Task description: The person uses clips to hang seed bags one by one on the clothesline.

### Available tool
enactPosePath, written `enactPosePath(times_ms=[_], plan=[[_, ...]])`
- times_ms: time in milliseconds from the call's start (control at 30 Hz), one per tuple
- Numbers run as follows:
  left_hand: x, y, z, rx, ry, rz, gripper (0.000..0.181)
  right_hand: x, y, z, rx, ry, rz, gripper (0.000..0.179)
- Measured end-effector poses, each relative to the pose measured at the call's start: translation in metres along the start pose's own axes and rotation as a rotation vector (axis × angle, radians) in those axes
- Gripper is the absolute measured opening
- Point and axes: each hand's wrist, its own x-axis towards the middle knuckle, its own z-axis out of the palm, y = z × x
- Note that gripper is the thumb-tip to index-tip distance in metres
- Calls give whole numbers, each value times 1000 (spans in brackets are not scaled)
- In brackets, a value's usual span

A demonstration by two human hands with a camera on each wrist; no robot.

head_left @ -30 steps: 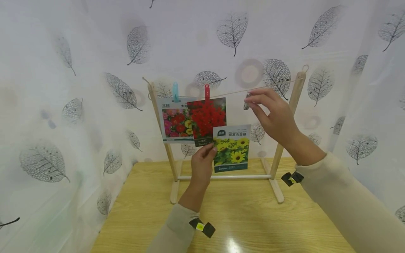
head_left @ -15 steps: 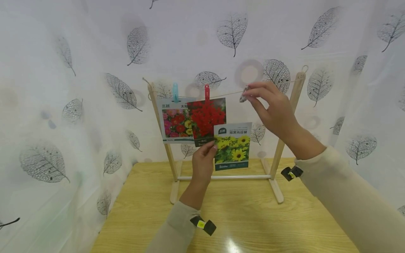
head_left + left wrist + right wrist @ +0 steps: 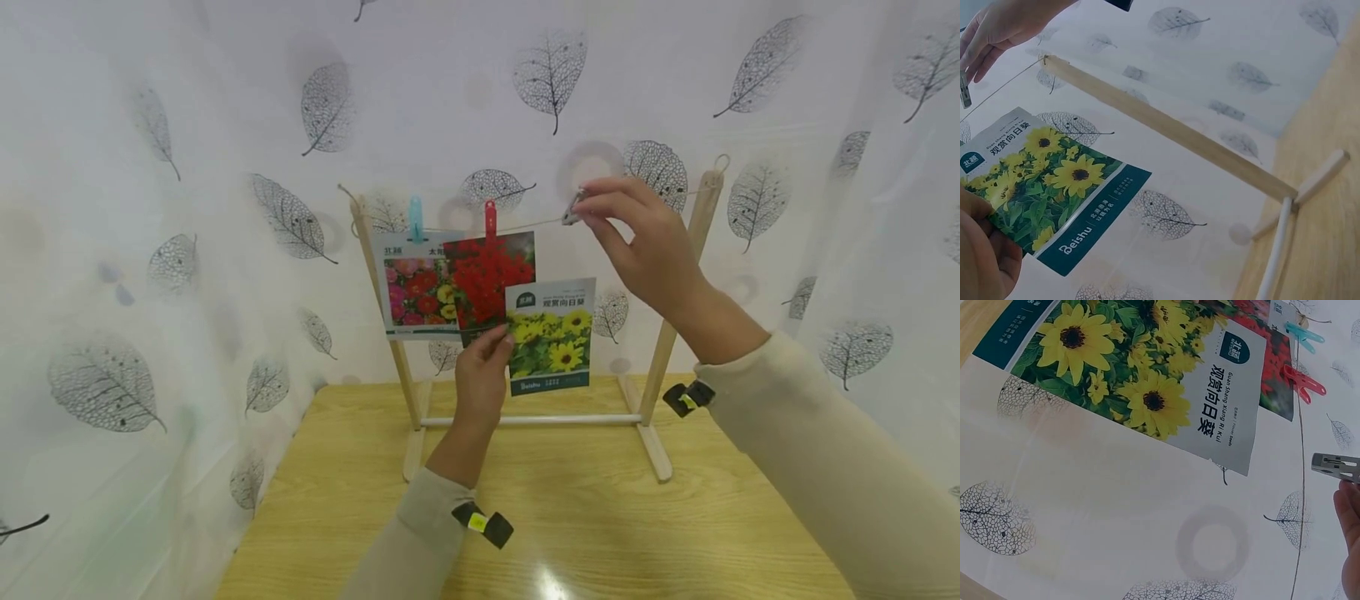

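My left hand (image 3: 482, 375) pinches the left edge of a seed packet (image 3: 551, 337) printed with yellow sunflowers, which hangs upright below the string (image 3: 528, 225). My right hand (image 3: 645, 242) pinches a grey clothespin (image 3: 573, 207) between thumb and fingertips, right at the string in the head view. From the right wrist, the grey clothespin (image 3: 1335, 465) shows beside the string (image 3: 1301, 487), pointing toward it. The sunflower packet (image 3: 1147, 375) stands on the string's other side. A red clothespin (image 3: 491, 218) holds a red-flower packet (image 3: 495, 271) on the string; a light blue clothespin (image 3: 416, 218) holds a mixed-flower packet (image 3: 420, 292).
The string runs between two wooden posts (image 3: 697, 218) of a stand with a white lower bar (image 3: 570, 420) and wooden feet (image 3: 656, 452). It stands on a wood-grain table (image 3: 600, 517). Behind hangs a white curtain (image 3: 450, 92) printed with leaves.
My right hand has risen and shifted slightly left, bringing the grey clothespin up to the string and tilting it. My left hand has lifted the sunflower packet a little.
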Motion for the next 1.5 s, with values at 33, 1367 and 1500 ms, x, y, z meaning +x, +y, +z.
enactPosePath(times_ms=[33, 1367, 1500], plan=[[0, 0, 0, -7, 0, -1, 34, 0, 1, 0, -5, -4, 1, 15], [16, 9, 16, -25, 40, 4, 32, 27, 9, 6, -3, -78, 102, 16], [20, 10, 17, -32, 52, -1, 30, 28, 10, 7, -11, -97, 114, 15]])
